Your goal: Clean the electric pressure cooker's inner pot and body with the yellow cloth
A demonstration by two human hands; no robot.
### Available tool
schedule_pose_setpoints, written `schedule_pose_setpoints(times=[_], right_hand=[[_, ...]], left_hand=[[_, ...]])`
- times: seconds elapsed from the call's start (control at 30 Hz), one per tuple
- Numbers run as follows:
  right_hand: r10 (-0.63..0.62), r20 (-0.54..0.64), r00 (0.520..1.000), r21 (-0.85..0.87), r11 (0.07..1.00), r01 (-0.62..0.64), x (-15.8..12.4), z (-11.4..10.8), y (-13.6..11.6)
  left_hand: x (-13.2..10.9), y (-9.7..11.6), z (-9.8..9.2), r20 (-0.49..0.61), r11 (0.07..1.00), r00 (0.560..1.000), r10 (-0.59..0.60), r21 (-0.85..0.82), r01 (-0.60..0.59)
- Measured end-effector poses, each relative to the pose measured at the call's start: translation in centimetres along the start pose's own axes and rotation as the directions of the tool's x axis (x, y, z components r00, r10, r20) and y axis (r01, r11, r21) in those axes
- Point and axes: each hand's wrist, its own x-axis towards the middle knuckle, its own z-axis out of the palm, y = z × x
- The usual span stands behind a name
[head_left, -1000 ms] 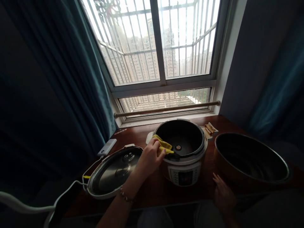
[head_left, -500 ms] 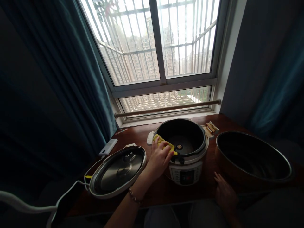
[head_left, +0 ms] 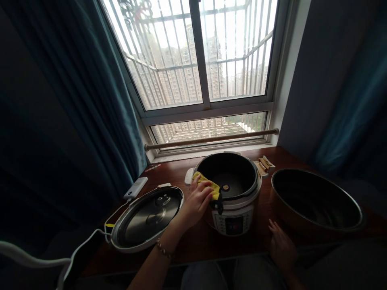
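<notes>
My left hand [head_left: 198, 200] is closed on a yellow cloth [head_left: 208, 186] with a dark end, pressing it at the near left rim of the open pressure cooker [head_left: 234, 222]. The cooker's dark inside shows a small round part at the bottom. My right hand [head_left: 281, 243] rests on the table edge, fingers stretched out and holding nothing, between the cooker and a large inner pot [head_left: 317, 197]. The cooker's round lid [head_left: 148, 221] lies upside down to the left, close to my left forearm.
A white power bank [head_left: 136, 188] with a white cable [head_left: 87, 237] sits at the left of the brown wooden table [head_left: 193, 251]. Behind the cooker on the right is a small tan item [head_left: 265, 164]. A barred window and blue curtains [head_left: 117, 141] stand beyond.
My left hand has slid slightly left along the rim with the cloth, whose dark end now hangs down over the outside. The whole view has shifted a little. My right hand stays on the table.
</notes>
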Motion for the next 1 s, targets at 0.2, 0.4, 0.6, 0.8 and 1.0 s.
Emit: schedule_pose_setpoints(times=[0.2, 0.4, 0.6, 0.8, 1.0], right_hand=[[0.023, 0.015, 1.000, 0.066, 0.998, -0.024, 0.0, -0.1, 0.0], [0.380, -0.051, 0.923, 0.160, 0.916, -0.368, 4.1, -3.7, -4.0], [0.094, -0.186, 0.978, 0.443, 0.897, -0.002, 16.3, -11.5, -10.8], [-0.077, -0.128, 0.989, 0.439, 0.889, 0.126, 22.2, -10.5, -13.3], [-0.043, -0.132, 0.990, 0.411, 0.907, 0.094, 21.5, -9.0, -13.5]], left_hand=[[-0.2, -0.8, -1.2, 0.056, 0.998, 0.997, 0.058, -0.027, -0.056], [-0.2, -3.4, -1.9, 0.032, 0.998, 0.997, 0.066, 0.011, -0.067], [1.1, -5.9, -0.6, -0.083, 0.982, 0.988, -0.133, 0.123, 0.143], [1.0, -4.2, 0.3, -0.152, 0.979, 0.973, -0.176, 0.075, 0.189], [-1.1, 1.9, 1.9, -0.329, 0.922, 0.902, -0.281, 0.167, 0.348]])
